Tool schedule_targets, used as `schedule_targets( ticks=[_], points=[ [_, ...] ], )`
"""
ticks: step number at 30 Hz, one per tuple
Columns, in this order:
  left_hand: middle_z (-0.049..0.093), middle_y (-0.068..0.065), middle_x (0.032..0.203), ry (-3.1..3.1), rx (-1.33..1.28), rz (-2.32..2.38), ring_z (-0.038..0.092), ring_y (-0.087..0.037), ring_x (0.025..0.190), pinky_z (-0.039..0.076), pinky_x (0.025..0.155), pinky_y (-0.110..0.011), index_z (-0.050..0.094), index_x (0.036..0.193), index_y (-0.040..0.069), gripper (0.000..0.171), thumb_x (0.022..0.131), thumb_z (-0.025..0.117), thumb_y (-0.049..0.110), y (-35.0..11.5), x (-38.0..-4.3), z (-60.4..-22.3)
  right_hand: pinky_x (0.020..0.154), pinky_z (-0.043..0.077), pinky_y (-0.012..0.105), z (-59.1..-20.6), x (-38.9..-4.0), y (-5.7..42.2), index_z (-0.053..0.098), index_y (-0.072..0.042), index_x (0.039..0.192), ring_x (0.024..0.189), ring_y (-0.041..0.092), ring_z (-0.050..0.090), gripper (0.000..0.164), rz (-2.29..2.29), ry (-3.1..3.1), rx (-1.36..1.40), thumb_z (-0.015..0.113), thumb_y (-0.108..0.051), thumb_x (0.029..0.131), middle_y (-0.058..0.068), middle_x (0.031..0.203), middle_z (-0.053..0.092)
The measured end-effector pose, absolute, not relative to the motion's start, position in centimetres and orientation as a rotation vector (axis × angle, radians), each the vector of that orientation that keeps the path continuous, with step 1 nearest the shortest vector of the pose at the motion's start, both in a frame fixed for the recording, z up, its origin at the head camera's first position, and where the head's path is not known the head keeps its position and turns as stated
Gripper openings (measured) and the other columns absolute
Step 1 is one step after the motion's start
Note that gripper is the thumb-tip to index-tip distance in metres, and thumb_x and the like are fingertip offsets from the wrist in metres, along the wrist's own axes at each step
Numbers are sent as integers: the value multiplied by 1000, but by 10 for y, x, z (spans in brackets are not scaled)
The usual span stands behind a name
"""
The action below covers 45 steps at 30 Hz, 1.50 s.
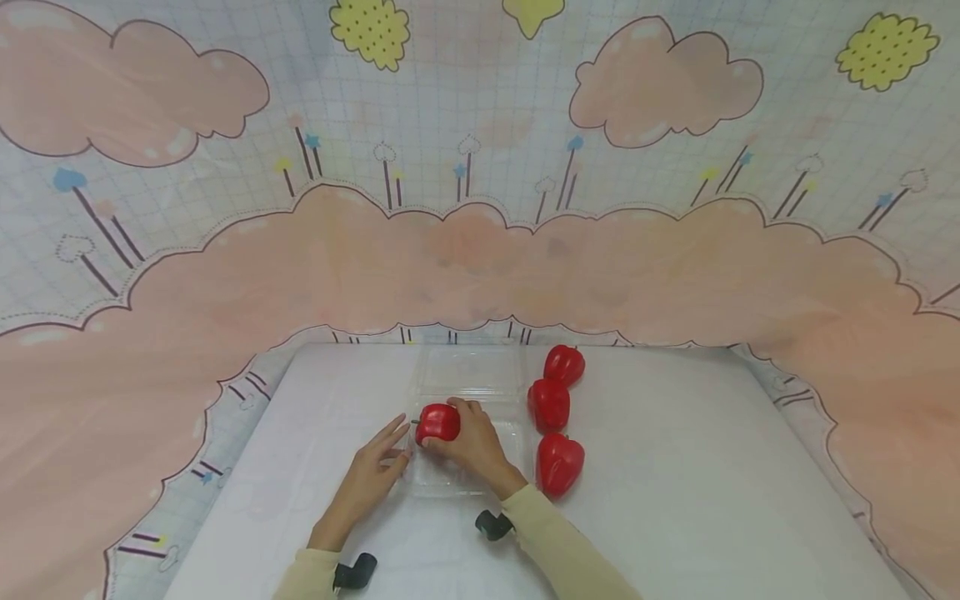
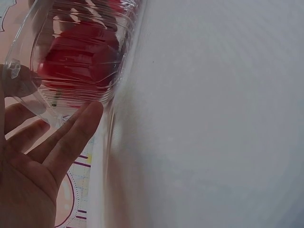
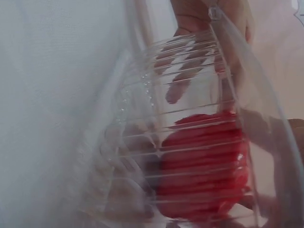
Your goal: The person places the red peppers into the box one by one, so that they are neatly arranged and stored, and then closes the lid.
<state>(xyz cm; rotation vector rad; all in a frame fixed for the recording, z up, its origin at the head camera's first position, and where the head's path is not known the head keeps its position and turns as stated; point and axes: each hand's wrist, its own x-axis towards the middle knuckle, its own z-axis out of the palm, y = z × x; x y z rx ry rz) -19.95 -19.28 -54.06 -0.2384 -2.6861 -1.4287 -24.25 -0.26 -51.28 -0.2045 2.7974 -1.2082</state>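
A clear plastic clamshell box (image 1: 435, 485) lies with its lid (image 1: 472, 367) folded back on the white table. My right hand (image 1: 474, 440) grips a red bell pepper (image 1: 438, 423) inside the box's near half, its stem towards the left. Thumb and fingers clasp the pepper from the right side. My left hand (image 1: 373, 475) is at the box's left wall, fingers fairly straight. In the left wrist view the left hand (image 2: 47, 166) has its fingertips against the ribbed wall, and the pepper (image 2: 83, 57) shows through the plastic. The right wrist view also shows the pepper (image 3: 204, 166) through the ribbed side.
Right of the box stand a red bell pepper (image 1: 564, 365) at the back, another pepper (image 1: 550, 405) in the middle and a third pepper (image 1: 560, 464) nearest me. The white table (image 1: 712, 483) extends on both sides. A patterned cloth (image 1: 480, 267) surrounds it.
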Motion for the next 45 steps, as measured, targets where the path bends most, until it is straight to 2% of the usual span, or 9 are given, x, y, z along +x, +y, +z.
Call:
schedule_targets(
  ticks=[10,20,25,28,35,40,45],
  points=[
    [42,-8,155,-2707,-223,-1397,68,-31,109,61,83,-32,52,143,8,51,93,64,11,-193,-198,-539,92,59,44,-488,-236,9,46,-22,142,125,26,55,77,-1228,2833,-304,82,-36,76,7,142,51],
    [41,-7,156,-2721,-205,-1410,68,-30,110,61,83,-30,51,143,9,51,94,64,11,-193,-198,-539,93,58,45,-457,-225,28,45,-24,143,130,26,53,71,-1316,2790,-470,77,-39,81,3,148,47],
    [41,-7,156,-2725,-193,-1413,68,-30,110,61,82,-28,52,142,8,50,93,64,10,-194,-198,-541,92,59,41,-450,-220,39,46,-23,142,127,24,55,69,-1386,2770,-542,76,-37,82,2,146,49],
    [41,-7,156,-2722,-197,-1404,68,-30,109,61,83,-29,53,142,7,50,93,64,10,-193,-198,-542,95,57,43,-445,-217,46,47,-21,141,128,24,54,67,-1439,2742,-567,77,-34,82,3,144,50],
    [41,-8,156,-2721,-195,-1408,68,-30,109,61,83,-30,52,142,7,50,93,64,9,-191,-197,-542,94,58,40,-438,-213,62,47,-26,140,126,23,54,68,-1507,2682,-518,78,-33,80,0,143,50],
    [41,-8,156,-2719,-204,-1407,68,-29,109,61,83,-29,52,142,7,50,93,64,9,-191,-198,-542,96,56,47,-434,-211,74,48,-21,139,124,26,55,64,-1562,2660,-565,78,-25,82,4,141,51],
    [41,-7,156,-2719,-210,-1394,68,-29,109,61,83,-30,52,142,7,50,93,64,10,-191,-199,-540,97,56,45,-427,-210,85,49,-23,139,123,23,56,62,-1604,2681,-525,77,-22,83,1,139,53]
  ],
)
